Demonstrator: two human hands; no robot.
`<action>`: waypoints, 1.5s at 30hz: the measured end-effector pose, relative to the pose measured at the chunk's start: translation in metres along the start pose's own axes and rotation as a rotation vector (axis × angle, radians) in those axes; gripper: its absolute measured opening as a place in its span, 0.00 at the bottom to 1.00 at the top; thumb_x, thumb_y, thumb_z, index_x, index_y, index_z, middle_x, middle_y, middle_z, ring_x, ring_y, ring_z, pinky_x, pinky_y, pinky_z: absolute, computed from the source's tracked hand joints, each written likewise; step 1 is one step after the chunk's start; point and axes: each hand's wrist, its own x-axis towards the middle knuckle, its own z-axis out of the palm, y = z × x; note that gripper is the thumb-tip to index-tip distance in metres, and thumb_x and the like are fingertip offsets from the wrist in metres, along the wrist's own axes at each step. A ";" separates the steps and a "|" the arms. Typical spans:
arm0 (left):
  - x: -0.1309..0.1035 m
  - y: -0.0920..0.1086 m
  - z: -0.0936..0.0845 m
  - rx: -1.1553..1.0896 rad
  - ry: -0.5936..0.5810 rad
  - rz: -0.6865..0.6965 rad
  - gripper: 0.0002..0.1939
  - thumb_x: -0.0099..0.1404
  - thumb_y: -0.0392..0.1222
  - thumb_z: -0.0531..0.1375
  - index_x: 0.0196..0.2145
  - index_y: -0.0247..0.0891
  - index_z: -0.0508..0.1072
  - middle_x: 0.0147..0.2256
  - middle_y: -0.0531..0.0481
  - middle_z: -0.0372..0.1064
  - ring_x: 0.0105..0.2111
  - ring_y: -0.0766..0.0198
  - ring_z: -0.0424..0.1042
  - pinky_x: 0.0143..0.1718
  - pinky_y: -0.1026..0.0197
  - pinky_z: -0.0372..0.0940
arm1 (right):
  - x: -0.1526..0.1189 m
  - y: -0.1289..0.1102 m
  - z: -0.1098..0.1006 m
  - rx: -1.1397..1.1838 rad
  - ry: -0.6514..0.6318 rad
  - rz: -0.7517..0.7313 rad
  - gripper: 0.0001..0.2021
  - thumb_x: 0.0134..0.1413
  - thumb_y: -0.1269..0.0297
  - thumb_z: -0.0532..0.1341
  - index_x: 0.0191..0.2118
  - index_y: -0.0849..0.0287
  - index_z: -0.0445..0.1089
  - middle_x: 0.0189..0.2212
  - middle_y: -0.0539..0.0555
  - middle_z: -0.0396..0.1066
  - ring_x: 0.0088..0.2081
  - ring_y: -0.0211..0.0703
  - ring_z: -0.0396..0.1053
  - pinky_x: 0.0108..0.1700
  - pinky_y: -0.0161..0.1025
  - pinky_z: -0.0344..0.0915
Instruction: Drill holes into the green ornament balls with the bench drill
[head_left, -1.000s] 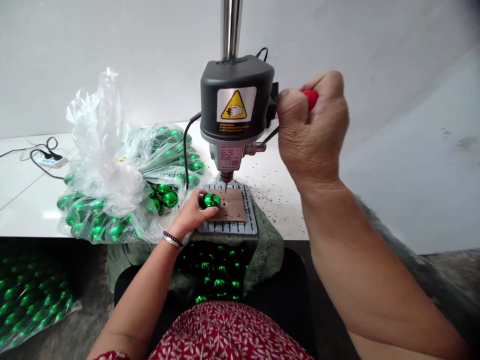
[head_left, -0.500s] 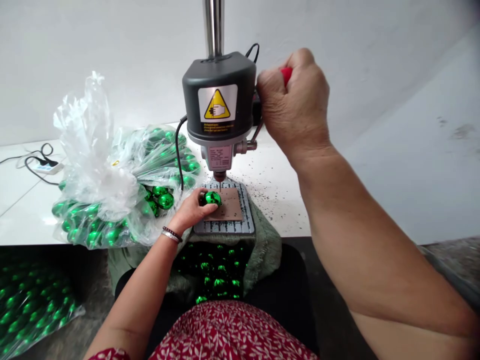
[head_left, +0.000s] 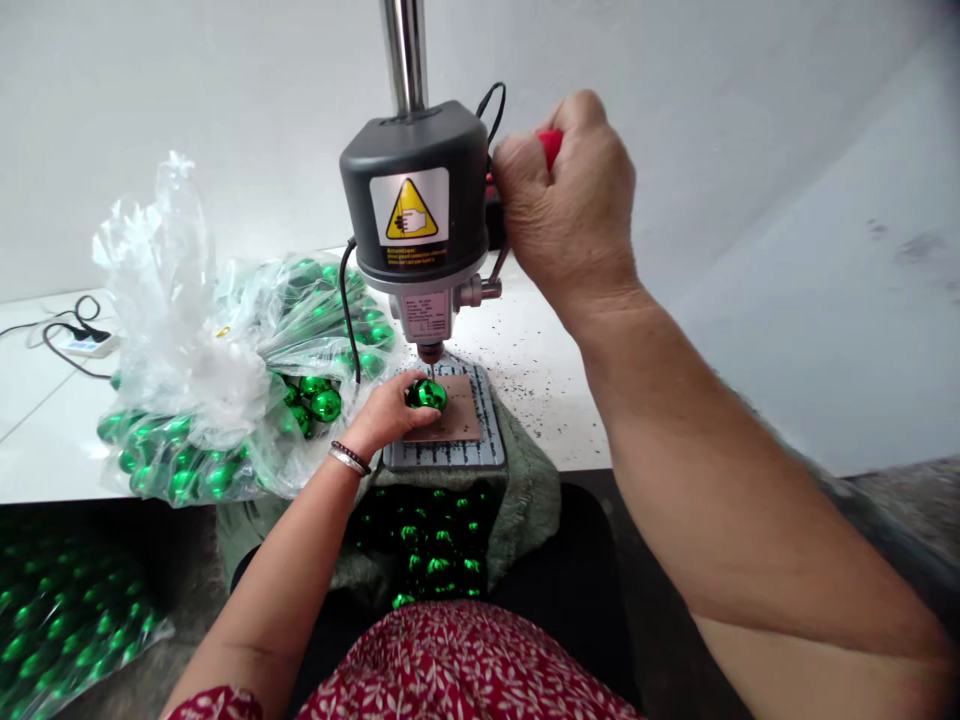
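Between the thumb and fingers of my left hand (head_left: 391, 408) is a shiny green bauble (head_left: 430, 395), held over a brown board (head_left: 461, 408) on the grey slotted base plate (head_left: 446, 456). Right above the bauble is the thin bit (head_left: 433, 369) of a small drill press (head_left: 414, 195); whether its tip is inside the bauble I cannot tell. My right hand (head_left: 574, 195) is closed around the red-ended feed handle (head_left: 551, 146) at the press's right side.
An open plastic bag (head_left: 187, 350) of green baubles stands on the white table (head_left: 559, 440), left of the press. More baubles (head_left: 439, 540) lie in a green sack (head_left: 536, 510) at my lap, and another bag (head_left: 67, 620) is lower left. Dark shavings litter the table. A power strip (head_left: 86, 342) lies far left.
My left hand has moved the bauble under the bit, so the two now line up. My right hand keeps its hold on the handle. The whole view has shifted slightly.
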 end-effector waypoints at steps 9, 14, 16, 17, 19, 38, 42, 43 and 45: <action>0.001 0.003 0.009 -0.190 -0.013 -0.052 0.30 0.50 0.41 0.68 0.52 0.36 0.72 0.36 0.50 0.75 0.38 0.59 0.72 0.43 0.59 0.67 | -0.002 -0.004 -0.002 0.001 0.015 0.040 0.12 0.59 0.63 0.53 0.29 0.59 0.49 0.23 0.44 0.50 0.27 0.30 0.46 0.34 0.33 0.46; 0.001 0.000 0.019 -0.274 -0.002 -0.062 0.33 0.49 0.40 0.68 0.54 0.36 0.71 0.41 0.49 0.76 0.42 0.57 0.73 0.47 0.57 0.67 | -0.006 -0.003 -0.001 0.005 0.031 0.041 0.11 0.59 0.62 0.54 0.30 0.60 0.53 0.23 0.44 0.52 0.27 0.27 0.47 0.39 0.32 0.51; 0.002 -0.003 0.022 -0.294 0.002 -0.053 0.33 0.49 0.40 0.68 0.54 0.36 0.71 0.43 0.49 0.75 0.44 0.57 0.72 0.50 0.56 0.66 | -0.009 -0.002 -0.001 0.010 0.046 0.032 0.11 0.58 0.60 0.54 0.31 0.61 0.55 0.24 0.43 0.53 0.27 0.26 0.49 0.41 0.33 0.54; 0.002 -0.004 0.023 -0.304 0.007 -0.046 0.33 0.49 0.40 0.68 0.54 0.37 0.71 0.44 0.49 0.75 0.45 0.56 0.72 0.51 0.55 0.65 | -0.010 -0.001 -0.001 0.012 0.057 0.022 0.11 0.58 0.60 0.54 0.31 0.61 0.55 0.24 0.43 0.54 0.28 0.26 0.49 0.41 0.33 0.55; 0.002 -0.006 0.025 -0.311 0.025 -0.042 0.33 0.48 0.40 0.69 0.54 0.38 0.71 0.47 0.49 0.74 0.48 0.55 0.71 0.54 0.54 0.64 | -0.013 0.000 -0.002 0.008 0.076 0.001 0.11 0.57 0.59 0.55 0.31 0.61 0.56 0.25 0.43 0.55 0.28 0.26 0.50 0.41 0.33 0.56; 0.001 -0.013 0.031 -0.296 0.056 -0.006 0.30 0.48 0.40 0.68 0.52 0.40 0.72 0.44 0.50 0.75 0.46 0.57 0.72 0.54 0.55 0.63 | -0.078 0.028 -0.011 -0.113 0.301 -0.316 0.07 0.51 0.61 0.55 0.28 0.58 0.60 0.19 0.44 0.59 0.21 0.27 0.55 0.27 0.30 0.56; 0.000 -0.012 0.031 -0.293 0.061 -0.005 0.30 0.49 0.40 0.68 0.52 0.40 0.72 0.45 0.51 0.75 0.48 0.56 0.71 0.56 0.55 0.62 | -0.083 0.028 -0.012 -0.114 0.278 -0.269 0.07 0.52 0.60 0.55 0.28 0.57 0.58 0.20 0.45 0.59 0.22 0.29 0.56 0.27 0.31 0.56; 0.000 -0.012 0.031 -0.294 0.065 -0.005 0.31 0.49 0.39 0.68 0.52 0.40 0.72 0.46 0.50 0.75 0.48 0.56 0.71 0.56 0.55 0.62 | -0.084 0.027 -0.012 -0.108 0.275 -0.263 0.07 0.52 0.60 0.55 0.28 0.57 0.58 0.20 0.45 0.58 0.21 0.29 0.55 0.27 0.32 0.56; 0.000 -0.012 0.032 -0.299 0.070 -0.007 0.32 0.49 0.39 0.68 0.53 0.40 0.71 0.48 0.50 0.74 0.49 0.56 0.71 0.56 0.55 0.62 | -0.086 0.026 -0.011 -0.098 0.272 -0.252 0.07 0.52 0.60 0.55 0.28 0.56 0.57 0.20 0.45 0.58 0.21 0.29 0.55 0.27 0.32 0.56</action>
